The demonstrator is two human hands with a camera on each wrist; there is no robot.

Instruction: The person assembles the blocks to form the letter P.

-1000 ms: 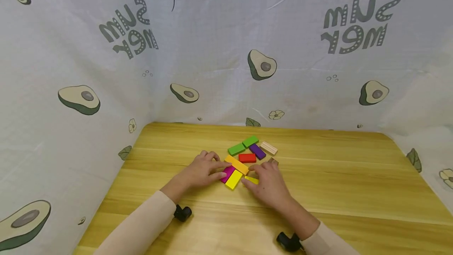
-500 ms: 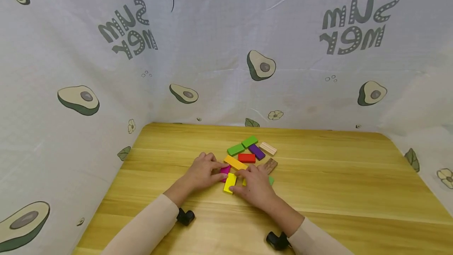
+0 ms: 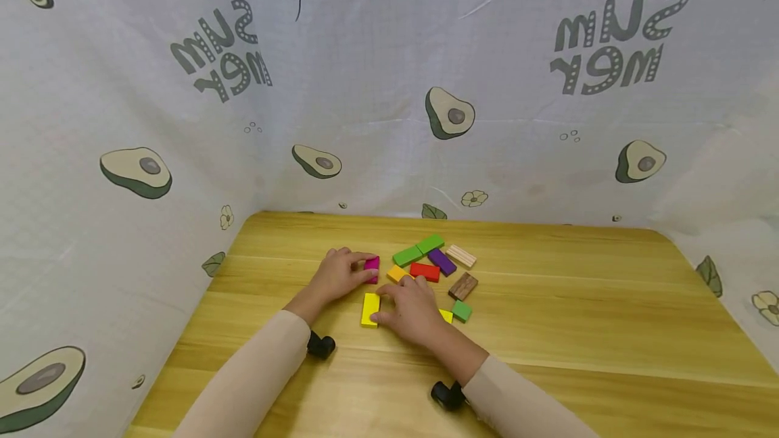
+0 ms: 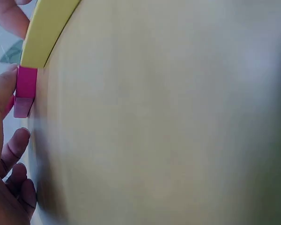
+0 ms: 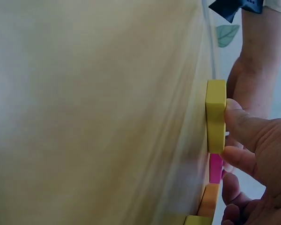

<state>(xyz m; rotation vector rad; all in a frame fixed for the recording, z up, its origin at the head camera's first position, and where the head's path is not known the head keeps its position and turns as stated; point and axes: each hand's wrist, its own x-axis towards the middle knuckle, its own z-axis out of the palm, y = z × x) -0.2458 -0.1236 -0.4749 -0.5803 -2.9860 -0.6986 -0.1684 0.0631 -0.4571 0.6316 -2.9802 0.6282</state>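
In the head view my left hand (image 3: 337,276) pinches a magenta block (image 3: 372,270) between thumb and fingertips, left of the other blocks. The left wrist view shows this magenta block (image 4: 26,91) with the thumb along its side. Nearer to me, my right hand (image 3: 410,313) holds a flat yellow block (image 3: 369,310) by its right side, thumb at the near part and index finger at the far end. In the right wrist view the yellow block (image 5: 216,115) lies along the tabletop. An orange block (image 3: 398,274) and a second yellow block (image 3: 446,315) are partly hidden by the right hand.
Behind the hands lie two long green blocks (image 3: 418,251), a purple block (image 3: 441,261), a red block (image 3: 425,272) and a pale striped block (image 3: 461,255). A brown block (image 3: 463,286) and a small green block (image 3: 461,311) lie right. Printed cloth surrounds the wooden table (image 3: 578,316).
The magenta block has moved left and away with my left hand, off the orange block. My right hand has come left onto the yellow block and shifted it left, uncovering the brown and small green blocks.
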